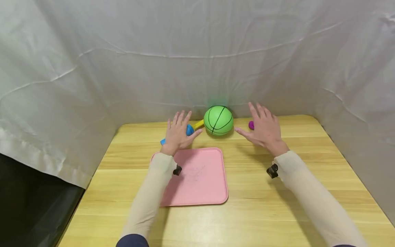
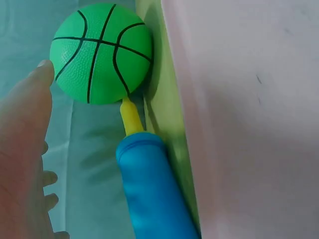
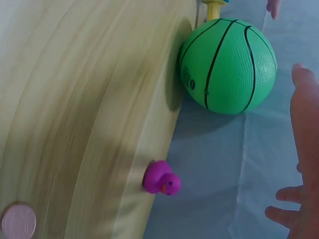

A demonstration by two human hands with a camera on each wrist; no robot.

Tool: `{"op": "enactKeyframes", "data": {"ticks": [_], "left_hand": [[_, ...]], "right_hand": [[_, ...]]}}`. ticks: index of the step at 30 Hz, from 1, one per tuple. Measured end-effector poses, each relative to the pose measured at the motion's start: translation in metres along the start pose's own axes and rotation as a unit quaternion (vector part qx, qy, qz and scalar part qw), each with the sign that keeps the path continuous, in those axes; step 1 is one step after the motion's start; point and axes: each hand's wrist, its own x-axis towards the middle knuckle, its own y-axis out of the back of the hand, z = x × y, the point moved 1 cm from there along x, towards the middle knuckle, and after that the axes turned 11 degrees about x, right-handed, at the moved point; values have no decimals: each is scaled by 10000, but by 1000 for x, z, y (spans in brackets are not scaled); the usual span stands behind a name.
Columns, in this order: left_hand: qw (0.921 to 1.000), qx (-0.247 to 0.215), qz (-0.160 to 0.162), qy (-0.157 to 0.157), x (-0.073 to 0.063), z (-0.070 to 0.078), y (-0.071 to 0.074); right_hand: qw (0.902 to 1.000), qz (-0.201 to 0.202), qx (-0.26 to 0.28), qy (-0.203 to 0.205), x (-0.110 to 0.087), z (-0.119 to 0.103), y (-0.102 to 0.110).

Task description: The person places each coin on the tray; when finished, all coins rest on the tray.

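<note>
A green ball [image 1: 218,120] with black basketball lines sits at the table's back edge, against the grey cloth. To its left my left hand [image 1: 178,136] hovers with fingers spread, holding nothing. Partly hidden beneath that hand is a blue cylinder [image 2: 152,181] with a yellow rod [image 2: 130,117] pointing towards the ball. My right hand [image 1: 266,132], also spread and holding nothing, hangs in the air right of the ball. Behind it a small purple rubber duck [image 3: 160,178] is mostly covered in the head view. Neither hand appears to touch the ball.
A pink tray [image 1: 213,200] lies flat on the wooden table [image 1: 247,219], under my left forearm. One pink round disc [image 3: 19,221] shows at the corner of the right wrist view. Grey cloth [image 1: 197,68] walls off the back and sides.
</note>
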Motion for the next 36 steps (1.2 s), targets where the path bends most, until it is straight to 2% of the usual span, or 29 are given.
{"op": "enactKeyframes", "data": {"ticks": [5,12,15,22,30,36], "left_hand": [[9998,110,154,-72,-13,-11,7],[9996,-8,219,-155,-31,-24,13],[9992,-20,318,-253,-42,-32,12],[9989,0,345,-320,-73,-49,6],[9988,-95,380,-282,-99,-57,4],[9994,-196,233,-154,-118,-62,-1]], "right_hand": [[9999,38,94,-37,-7,5,8],[9989,56,456,8,-21,16,17],[9987,31,506,30,-28,22,17],[9957,-215,866,-264,-43,34,17],[9899,-635,1134,-566,-58,43,18],[9879,-751,1183,-663,-66,46,16]]}}
